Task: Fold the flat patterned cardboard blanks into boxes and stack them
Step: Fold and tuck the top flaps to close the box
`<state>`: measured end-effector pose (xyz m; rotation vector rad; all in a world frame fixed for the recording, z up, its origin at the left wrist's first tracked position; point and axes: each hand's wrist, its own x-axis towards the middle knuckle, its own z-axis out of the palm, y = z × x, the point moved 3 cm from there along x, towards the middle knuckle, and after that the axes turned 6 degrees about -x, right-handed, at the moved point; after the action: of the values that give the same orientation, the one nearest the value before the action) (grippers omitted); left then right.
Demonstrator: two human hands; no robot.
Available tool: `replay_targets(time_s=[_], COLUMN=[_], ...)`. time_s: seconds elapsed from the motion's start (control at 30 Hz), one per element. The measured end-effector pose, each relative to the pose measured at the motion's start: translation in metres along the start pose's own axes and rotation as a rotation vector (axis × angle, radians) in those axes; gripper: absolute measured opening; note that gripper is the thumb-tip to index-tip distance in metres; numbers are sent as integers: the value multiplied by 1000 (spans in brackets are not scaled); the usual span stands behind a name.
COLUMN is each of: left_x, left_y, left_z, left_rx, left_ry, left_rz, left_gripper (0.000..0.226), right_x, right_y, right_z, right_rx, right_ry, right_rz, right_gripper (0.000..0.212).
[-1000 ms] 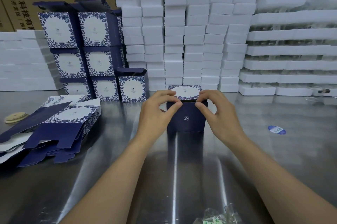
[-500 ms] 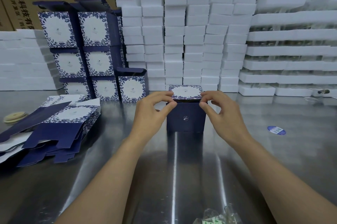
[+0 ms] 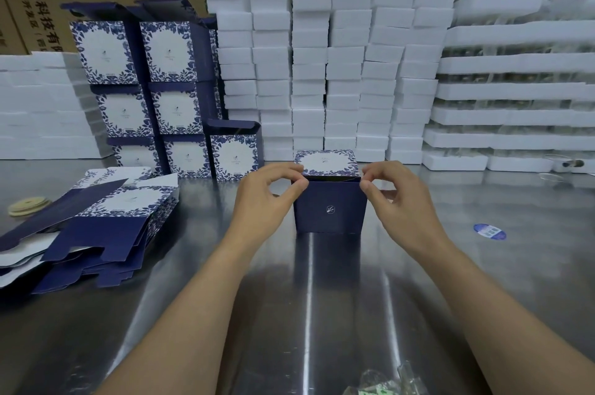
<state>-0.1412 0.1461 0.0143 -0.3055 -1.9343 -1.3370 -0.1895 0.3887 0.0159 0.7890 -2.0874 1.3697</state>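
Observation:
A navy box (image 3: 330, 208) with a blue floral lid panel stands upright on the steel table (image 3: 309, 298), mid-frame. My left hand (image 3: 267, 198) pinches its top left corner, and my right hand (image 3: 399, 198) pinches the top right corner. A thin dark gap shows under the lid's front edge. A loose pile of flat patterned blanks (image 3: 96, 227) lies at the left. Folded boxes (image 3: 161, 98) are stacked in columns behind the pile, with one lone box (image 3: 234, 156) beside them, its flap up.
Tall stacks of white foam blocks (image 3: 322, 72) and foam trays (image 3: 515, 98) wall off the back. Brown cartons stand behind them. A tape roll (image 3: 27, 206) lies at the far left, a blue sticker (image 3: 489, 231) at the right, crumpled plastic (image 3: 383, 385) near the front edge.
Both hands slid outward from the lid's front edge to its two top corners. The box stayed where it stood.

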Motion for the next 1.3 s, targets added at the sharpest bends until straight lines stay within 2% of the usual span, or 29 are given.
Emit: replay_targets(time_s=[0.03, 0.13, 0.2, 0.43, 0.53, 0.63, 0.77, 0.9, 1.0, 1.1, 1.2, 1.3], left_x=[0, -3, -5, -4, -4, -5, -5, -1, 3, 3, 1, -1], left_y=[0, 0, -1, 1, 2, 3, 3, 11, 34, 59, 82, 88], left_z=[-2, -4, -1, 4, 4, 5, 5, 4, 3, 7, 24, 44], left_rx=[11, 51, 59, 98, 86, 23, -66, -114, -91, 52, 218, 281], left_ry=[7, -29, -84, -44, -20, -3, 87, 66, 28, 11, -89, -211], left_rz=[3, -2, -45, -3, 0, -50, -142, -208, -144, -38, 106, 151], left_gripper=[12, 47, 59, 29, 27, 32, 44, 51, 55, 63, 72, 72], right_x=[-1, -3, -4, -3, -2, -3, -4, -3, -4, -10, -14, -19], right_y=[0, 3, 3, -3, -7, -9, -14, -16, -20, -32, -45, -48], right_z=[-1, -6, -8, -5, -6, -4, 0, 1, 1, 4, 12, 22], right_rx=[-9, -6, -21, -112, -123, -23, 3, -104, -264, -389, -386, -325], right_ry=[9, 4, -6, -32, -30, -87, -115, -117, -101, -84, -155, -163], right_rz=[7, 52, 62, 20, 6, 65, 38, -82, -223, -377, -384, -297], right_gripper=[16, 28, 35, 25, 24, 25, 49, 52, 55, 91, 119, 119])
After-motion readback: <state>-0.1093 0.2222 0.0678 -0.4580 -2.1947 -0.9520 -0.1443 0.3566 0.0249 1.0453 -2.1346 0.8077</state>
